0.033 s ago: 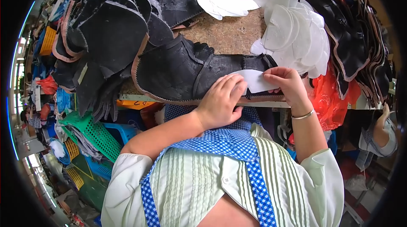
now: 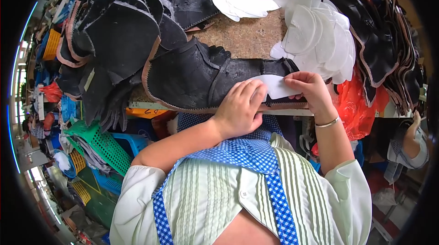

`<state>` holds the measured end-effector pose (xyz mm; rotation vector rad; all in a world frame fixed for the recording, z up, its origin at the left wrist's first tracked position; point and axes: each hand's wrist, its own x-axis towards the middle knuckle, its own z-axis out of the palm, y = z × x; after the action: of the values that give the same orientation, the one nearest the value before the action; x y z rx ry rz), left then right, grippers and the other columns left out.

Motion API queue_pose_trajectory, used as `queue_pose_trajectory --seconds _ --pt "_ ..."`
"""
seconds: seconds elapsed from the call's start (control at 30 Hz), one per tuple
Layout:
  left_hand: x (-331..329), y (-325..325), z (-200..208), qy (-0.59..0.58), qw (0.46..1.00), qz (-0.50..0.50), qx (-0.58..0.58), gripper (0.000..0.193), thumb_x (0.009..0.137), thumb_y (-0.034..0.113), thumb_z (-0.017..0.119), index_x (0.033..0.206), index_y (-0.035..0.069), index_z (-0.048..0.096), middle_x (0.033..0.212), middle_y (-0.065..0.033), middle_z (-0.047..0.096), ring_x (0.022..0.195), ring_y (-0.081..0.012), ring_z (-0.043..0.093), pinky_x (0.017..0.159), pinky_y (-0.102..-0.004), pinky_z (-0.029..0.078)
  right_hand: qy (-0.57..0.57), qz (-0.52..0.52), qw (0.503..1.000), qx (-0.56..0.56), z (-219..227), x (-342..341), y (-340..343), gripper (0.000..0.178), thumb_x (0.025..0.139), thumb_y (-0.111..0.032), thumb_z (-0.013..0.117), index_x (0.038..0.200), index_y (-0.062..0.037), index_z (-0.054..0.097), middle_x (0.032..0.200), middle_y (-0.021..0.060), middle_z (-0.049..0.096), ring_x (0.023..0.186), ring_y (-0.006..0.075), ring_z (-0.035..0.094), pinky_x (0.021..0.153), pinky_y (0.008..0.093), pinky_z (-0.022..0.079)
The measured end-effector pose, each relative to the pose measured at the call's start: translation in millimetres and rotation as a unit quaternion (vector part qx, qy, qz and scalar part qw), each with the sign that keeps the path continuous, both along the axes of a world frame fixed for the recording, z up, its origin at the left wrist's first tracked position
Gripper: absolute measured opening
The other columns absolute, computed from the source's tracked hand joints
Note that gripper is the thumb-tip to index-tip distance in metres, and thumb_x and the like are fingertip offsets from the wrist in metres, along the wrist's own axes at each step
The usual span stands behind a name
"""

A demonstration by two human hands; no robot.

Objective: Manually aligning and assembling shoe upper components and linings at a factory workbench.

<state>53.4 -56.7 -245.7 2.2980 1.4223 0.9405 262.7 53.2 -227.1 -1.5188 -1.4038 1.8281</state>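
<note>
On black leather (image 2: 180, 78), a white piece (image 2: 277, 87) lies between left hand (image 2: 238, 110), grip unclear, and right hand (image 2: 313, 90) pinching it.

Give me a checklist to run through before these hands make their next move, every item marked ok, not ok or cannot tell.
1. Right hand pinching the right end of the white piece: ok.
2. Left hand at the white piece's left end: ok.
3. White piece over the black leather-like piece: ok.
4. White piece's underside: cannot tell, hidden from view.
5. More white pieces on the worktable: ok.
6. Right hand free: not ok, occupied.
</note>
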Motion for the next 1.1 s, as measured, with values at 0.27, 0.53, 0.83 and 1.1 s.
queue_pose_trajectory --seconds 0.27,0.53,0.83,1.1 --pt "8.6 23.7 -6.6 0.139 0.979 0.080 0.128 0.031 0.084 0.016 0.055 0.109 -0.003 0.060 0.093 -0.0090 0.058 0.081 -0.0225 0.056 0.070 -0.0329 0.047 -0.060 0.048 0.992 0.101 -8.8 -3.3 -2.7 0.020 0.084 -0.015 0.073 0.093 0.0033 0.070 0.077 0.0025 0.069 0.061 0.0079 0.060 0.050 0.0208 0.045" --pt "10.6 26.4 -6.9 0.061 0.983 0.138 0.106 0.021 0.085 0.019 0.057 0.095 0.001 0.059 0.088 -0.0094 0.059 0.080 -0.0246 0.059 0.068 -0.0362 0.049 0.006 0.109 0.864 0.492 7.9 -23.2 -43.9 0.042 0.071 -0.003 0.078 0.107 0.0014 0.056 0.112 0.0152 0.058 0.093 0.0288 0.061 0.078 0.0366 0.052" --pt "10.8 16.1 -6.0 0.111 0.983 0.061 0.129 0.023 0.077 0.020 0.063 0.089 0.000 0.062 0.087 -0.0103 0.064 0.080 -0.0247 0.063 0.066 -0.0340 0.050 -0.049 0.069 0.764 0.640 -20.1 -35.4 -44.3 0.027 0.054 0.004 0.065 0.079 -0.0025 0.059 0.084 0.0089 0.068 0.069 0.0267 0.064 0.061 0.0327 0.053" --pt "-17.5 19.1 -4.7 0.071 0.995 -0.055 0.049 0.018 0.072 0.014 0.064 0.087 0.003 0.066 0.089 -0.0059 0.064 0.087 -0.0232 0.062 0.070 -0.0344 0.049 -0.083 0.248 0.771 0.580 -6.3 -23.3 -35.0 0.024 0.056 -0.003 0.070 0.078 -0.0067 0.060 0.080 0.0047 0.065 0.072 0.0262 0.060 0.063 0.0353 0.051"
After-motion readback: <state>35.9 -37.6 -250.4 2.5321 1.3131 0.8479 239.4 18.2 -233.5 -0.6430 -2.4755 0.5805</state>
